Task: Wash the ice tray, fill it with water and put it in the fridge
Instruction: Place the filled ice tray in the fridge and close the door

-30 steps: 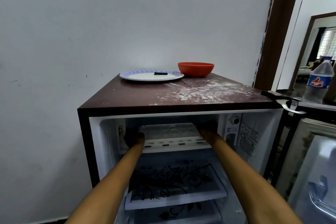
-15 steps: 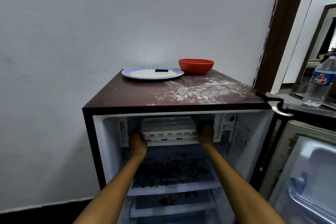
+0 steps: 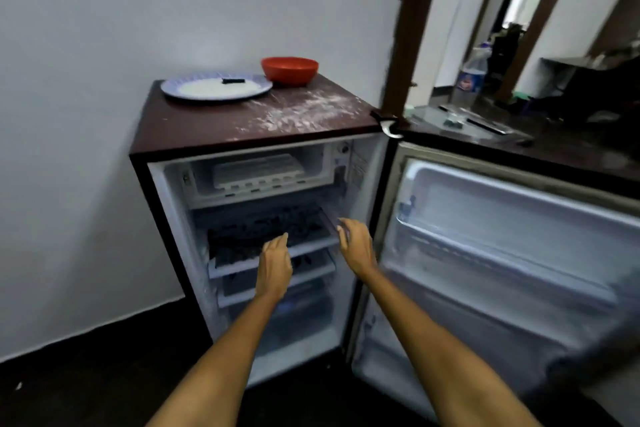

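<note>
A blue-rimmed plate (image 3: 216, 86) and a red bowl (image 3: 289, 70) stand on the fridge (image 3: 194, 121) top, which is dusted with white powder. The fridge door (image 3: 502, 236) stands wide open to the right; a plastic bottle (image 3: 471, 78) stands on the worktop (image 3: 571, 149) beyond. The ice tray (image 3: 258, 170) lies in the top freezer compartment. Both hands are empty, their fingers loosely spread: left hand (image 3: 275, 262) and right hand (image 3: 356, 246) hang before the glass shelf (image 3: 270, 236), well below the tray, nothing between.
</note>
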A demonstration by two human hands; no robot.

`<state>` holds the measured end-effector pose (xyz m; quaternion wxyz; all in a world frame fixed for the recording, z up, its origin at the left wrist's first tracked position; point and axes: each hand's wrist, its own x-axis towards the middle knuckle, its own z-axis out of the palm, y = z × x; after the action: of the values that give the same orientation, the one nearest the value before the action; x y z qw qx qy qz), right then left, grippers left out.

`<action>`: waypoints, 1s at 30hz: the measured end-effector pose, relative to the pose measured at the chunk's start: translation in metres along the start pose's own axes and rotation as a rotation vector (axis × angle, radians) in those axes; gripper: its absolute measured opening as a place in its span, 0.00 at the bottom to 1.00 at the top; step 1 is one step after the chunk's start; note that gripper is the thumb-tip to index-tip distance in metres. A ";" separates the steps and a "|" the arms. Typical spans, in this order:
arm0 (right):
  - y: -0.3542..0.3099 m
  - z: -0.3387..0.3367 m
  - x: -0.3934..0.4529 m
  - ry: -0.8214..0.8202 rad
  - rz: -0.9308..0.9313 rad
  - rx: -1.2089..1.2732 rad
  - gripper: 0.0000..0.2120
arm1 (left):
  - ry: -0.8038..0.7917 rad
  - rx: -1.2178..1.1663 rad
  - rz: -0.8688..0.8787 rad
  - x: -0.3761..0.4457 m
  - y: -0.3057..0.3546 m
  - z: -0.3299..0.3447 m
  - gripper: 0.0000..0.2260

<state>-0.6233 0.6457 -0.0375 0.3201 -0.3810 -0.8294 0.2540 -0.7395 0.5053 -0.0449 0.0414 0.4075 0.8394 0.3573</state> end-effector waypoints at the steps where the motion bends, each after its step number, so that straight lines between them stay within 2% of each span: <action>1: 0.004 -0.012 -0.018 0.009 0.029 -0.016 0.17 | -0.030 -0.010 0.029 -0.013 0.011 0.002 0.19; 7: 0.025 -0.085 -0.124 0.098 0.259 -0.052 0.18 | -0.205 -0.070 0.250 -0.081 0.071 0.016 0.19; 12: 0.055 -0.151 -0.187 0.240 0.359 -0.103 0.13 | -0.312 -0.111 0.386 -0.126 0.121 0.040 0.19; 19: 0.126 -0.240 -0.236 0.378 0.561 -0.109 0.14 | -0.394 -0.074 0.520 -0.151 0.220 0.088 0.21; 23: 0.173 -0.290 -0.237 0.396 0.598 -0.151 0.14 | -0.421 -0.007 0.610 -0.156 0.291 0.131 0.24; 26: 0.208 -0.316 -0.231 0.415 0.570 -0.166 0.13 | -0.415 0.070 0.629 -0.154 0.338 0.160 0.28; 30: 0.250 -0.331 -0.231 0.385 0.595 -0.170 0.14 | -0.385 0.137 0.522 -0.149 0.370 0.186 0.29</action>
<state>-0.1498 0.6661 -0.0617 0.3496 -0.6719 -0.6248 0.1895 -0.3316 0.6570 0.0185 0.0790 0.6706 0.7055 0.2152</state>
